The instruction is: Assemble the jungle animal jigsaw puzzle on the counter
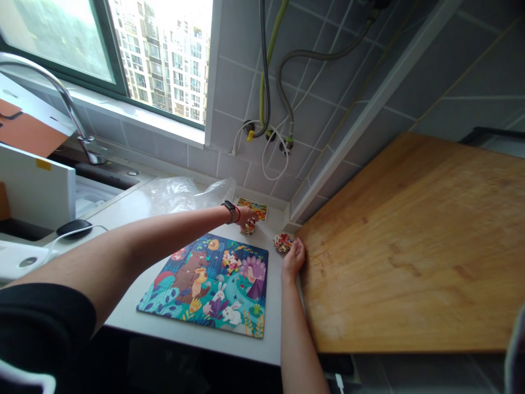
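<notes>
A colourful jigsaw puzzle (213, 287) with forest animals lies flat on the white counter. Beyond its far edge, my left hand (246, 214) reaches down over a small heap of puzzle pieces (248, 227), its fingers closed at the heap and partly hidden. A picture card (259, 208) lies just behind that hand. To the right sits a second heap of puzzle pieces (283, 242). My right hand (294, 256) is curled against this heap's right side, beside the wooden board; what its fingers hold, if anything, is hidden.
A large wooden board (402, 257) borders the counter on the right. Crumpled clear plastic (180, 192) lies at the back. Left are a sink with a faucet (65, 98), white panels (36, 183) and a black mouse-shaped object (74, 229). Hoses (283, 76) hang on the tiled wall.
</notes>
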Tool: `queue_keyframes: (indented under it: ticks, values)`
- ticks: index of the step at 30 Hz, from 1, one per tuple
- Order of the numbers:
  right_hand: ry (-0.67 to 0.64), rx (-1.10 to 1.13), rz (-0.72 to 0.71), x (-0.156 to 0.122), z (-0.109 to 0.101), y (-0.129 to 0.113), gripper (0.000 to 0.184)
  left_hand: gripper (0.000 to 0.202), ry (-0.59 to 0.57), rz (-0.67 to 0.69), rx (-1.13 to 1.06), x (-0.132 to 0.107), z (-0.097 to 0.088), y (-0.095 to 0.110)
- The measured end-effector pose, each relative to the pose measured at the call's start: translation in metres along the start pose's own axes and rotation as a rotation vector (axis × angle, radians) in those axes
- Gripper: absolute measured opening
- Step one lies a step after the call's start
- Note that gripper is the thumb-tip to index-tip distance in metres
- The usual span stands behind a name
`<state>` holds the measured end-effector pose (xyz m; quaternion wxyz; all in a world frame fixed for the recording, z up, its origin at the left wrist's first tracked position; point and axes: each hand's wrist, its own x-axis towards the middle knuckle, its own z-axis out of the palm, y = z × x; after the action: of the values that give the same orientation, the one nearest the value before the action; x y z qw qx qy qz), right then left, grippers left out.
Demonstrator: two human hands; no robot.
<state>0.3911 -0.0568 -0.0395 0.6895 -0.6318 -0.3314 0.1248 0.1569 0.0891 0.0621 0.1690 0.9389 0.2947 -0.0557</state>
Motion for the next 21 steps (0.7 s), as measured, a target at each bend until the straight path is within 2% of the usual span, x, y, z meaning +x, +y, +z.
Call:
queue_keyframes:
  ticks: [6, 11, 13, 17, 19, 21]
  values:
    - [-0.003, 0.042, 0.03, 0.0, 0.001, 0.002, 0.073, 0.038, -0.01, -0.034, 0.056, -0.003, -0.006, 0.011]
    - [-0.008, 0.057, 0.035, 0.001, 0.001, 0.004, 0.073, 0.064, 0.09, -0.068, 0.075, -0.016, -0.025, 0.022]
    - [-0.007, 0.054, 0.032, 0.001, 0.001, 0.004, 0.073, 0.066, 0.143, -0.086, 0.07, -0.027, -0.037, 0.025]
    - [0.003, 0.049, 0.025, 0.0, 0.001, 0.001, 0.071, 0.07, 0.233, -0.128, 0.056, -0.067, -0.053, 0.029]
    - [0.009, 0.045, 0.024, -0.001, 0.001, -0.001, 0.069, 0.068, 0.302, -0.152, 0.004, -0.097, -0.045, 0.036]
    - [0.012, 0.039, 0.022, -0.002, 0.002, -0.002, 0.068, 0.066, 0.366, -0.203, -0.056, -0.131, -0.023, 0.047]
